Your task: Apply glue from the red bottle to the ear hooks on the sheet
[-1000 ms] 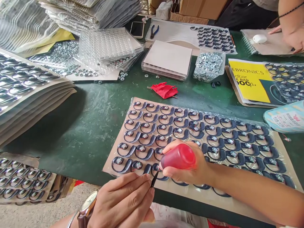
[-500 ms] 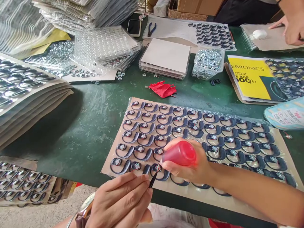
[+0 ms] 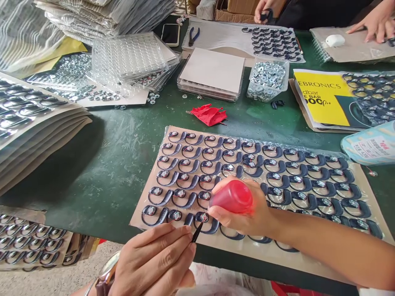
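Observation:
In the head view, my left hand (image 3: 157, 259) is closed on thin black tweezers (image 3: 197, 233), whose tip points at a small black ear-hook part (image 3: 203, 218) in the nearest row. My right hand (image 3: 240, 209) grips a red squeeze bottle (image 3: 233, 196), held tilted with its spout end down by that same part; the spout itself is mostly hidden by my fingers. Under both hands lies a tan card sheet (image 3: 145, 213) covered in clear plastic. It carries rows of black ear-hook parts, each with a round silver piece. Some are hidden behind my right hand and forearm.
Beyond the sheet lie a red cloth (image 3: 209, 115), a clear tub of silver discs (image 3: 268, 78) and a stack of trays (image 3: 212, 74). Card sheets (image 3: 37, 135) rise at left. A blue pouch (image 3: 370, 144) is at right. A co-worker's hands (image 3: 375, 24) are across the table.
The view has shifted slightly. My hands, the tweezers and the bottle stay at the same part. Across the table, a co-worker's other hand has appeared, holding a black part.

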`<state>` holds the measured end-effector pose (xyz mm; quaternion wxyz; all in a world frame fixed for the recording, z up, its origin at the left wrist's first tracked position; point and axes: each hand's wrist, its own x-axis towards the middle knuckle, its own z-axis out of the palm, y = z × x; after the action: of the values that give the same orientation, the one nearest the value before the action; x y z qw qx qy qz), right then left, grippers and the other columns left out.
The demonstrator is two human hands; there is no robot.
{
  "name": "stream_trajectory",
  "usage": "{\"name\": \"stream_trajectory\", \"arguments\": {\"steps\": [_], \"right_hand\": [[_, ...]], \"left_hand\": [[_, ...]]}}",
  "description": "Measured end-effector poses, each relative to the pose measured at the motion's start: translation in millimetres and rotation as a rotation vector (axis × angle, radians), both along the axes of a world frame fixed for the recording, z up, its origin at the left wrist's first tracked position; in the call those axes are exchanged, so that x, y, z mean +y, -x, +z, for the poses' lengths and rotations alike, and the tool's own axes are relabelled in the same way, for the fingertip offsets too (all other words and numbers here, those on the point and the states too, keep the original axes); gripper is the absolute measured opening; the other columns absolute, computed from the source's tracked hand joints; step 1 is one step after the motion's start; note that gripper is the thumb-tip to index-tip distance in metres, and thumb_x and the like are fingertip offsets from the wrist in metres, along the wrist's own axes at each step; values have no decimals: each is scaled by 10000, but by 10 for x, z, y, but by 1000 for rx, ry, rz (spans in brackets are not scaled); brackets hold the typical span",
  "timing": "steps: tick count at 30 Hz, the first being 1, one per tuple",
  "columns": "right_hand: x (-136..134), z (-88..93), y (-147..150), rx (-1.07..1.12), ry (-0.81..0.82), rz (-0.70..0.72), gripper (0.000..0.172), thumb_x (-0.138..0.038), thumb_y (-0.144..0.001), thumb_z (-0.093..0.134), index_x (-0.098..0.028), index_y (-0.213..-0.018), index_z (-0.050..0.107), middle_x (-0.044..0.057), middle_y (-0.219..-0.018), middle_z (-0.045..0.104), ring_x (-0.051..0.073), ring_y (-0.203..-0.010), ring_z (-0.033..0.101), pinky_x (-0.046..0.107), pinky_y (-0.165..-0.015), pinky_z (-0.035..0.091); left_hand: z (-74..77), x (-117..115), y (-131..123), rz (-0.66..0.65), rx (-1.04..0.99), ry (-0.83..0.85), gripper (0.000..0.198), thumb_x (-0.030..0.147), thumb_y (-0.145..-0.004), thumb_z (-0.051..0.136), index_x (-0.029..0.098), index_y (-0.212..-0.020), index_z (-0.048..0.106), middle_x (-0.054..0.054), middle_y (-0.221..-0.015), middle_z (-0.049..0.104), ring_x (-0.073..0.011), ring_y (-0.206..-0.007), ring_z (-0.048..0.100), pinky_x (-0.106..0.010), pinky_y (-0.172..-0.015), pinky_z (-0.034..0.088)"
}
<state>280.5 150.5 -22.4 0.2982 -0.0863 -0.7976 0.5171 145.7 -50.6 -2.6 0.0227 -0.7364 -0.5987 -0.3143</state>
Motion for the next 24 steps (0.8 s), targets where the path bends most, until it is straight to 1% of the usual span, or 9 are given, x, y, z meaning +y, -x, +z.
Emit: {"name": "stream_trajectory", "arguments": {"steps": [3, 7, 10, 14, 18, 21, 24], "right_hand": [[6, 4, -3, -12, 4, 4, 196, -325, -839, 704, -179, -736, 623, -1, -636, 620, 109, -541, 577, 231, -502, 469], [5, 34, -11, -55, 49, 1, 229, -324, -826, 710, -170, -687, 613, -12, -597, 604, 83, -459, 507, 228, -459, 436], [-1, 49, -16, -45, 60, 0, 231, -318, -814, 717, -170, -678, 604, -18, -572, 588, 83, -461, 512, 216, -458, 448], [-7, 53, -17, -61, 100, 19, 213, -313, -831, 698, -186, -701, 588, -44, -526, 558, 85, -453, 499, 207, -438, 434], [-10, 38, -18, -72, 63, 29, 225, -333, -831, 698, -189, -696, 588, -42, -568, 577, 74, -450, 495, 200, -426, 419], [-10, 25, -23, -60, 72, 43, 230, -342, -820, 718, -191, -694, 598, -43, -580, 594, 76, -460, 526, 199, -444, 441], [-6, 16, -26, -40, 81, 73, 236, -388, -816, 732, -197, -731, 624, -37, -609, 629, 91, -498, 580, 201, -476, 475]], "left_hand": [[-14, -2, -2, -6, -1, -12, 273, 267, -992, 471, 111, -988, 694, -80, -925, 765, -197, -968, 727, -307, -955, 579], [3, 15, 16, -25, -24, -18, 247, 233, -979, 488, 91, -976, 690, -92, -912, 763, -203, -997, 718, -308, -941, 583], [80, 67, 73, -63, -26, 25, 214, 206, -956, 521, 72, -981, 686, -102, -914, 761, -202, -1000, 715, -302, -925, 588], [194, 173, 154, -148, -69, 61, 164, 153, -916, 557, 57, -905, 689, -103, -848, 756, -189, -924, 733, -265, -879, 595], [223, 252, 159, -86, -176, 36, 178, 95, -904, 513, 60, -896, 688, -96, -844, 751, -175, -872, 737, -262, -821, 599], [197, 271, 151, -33, -253, 51, 175, 69, -884, 511, 90, -891, 684, -66, -813, 747, -154, -812, 732, -254, -784, 596], [150, 258, 168, 8, -360, 80, 161, 44, -850, 537, 115, -909, 668, -47, -813, 742, -142, -769, 720, -259, -770, 590]]}}
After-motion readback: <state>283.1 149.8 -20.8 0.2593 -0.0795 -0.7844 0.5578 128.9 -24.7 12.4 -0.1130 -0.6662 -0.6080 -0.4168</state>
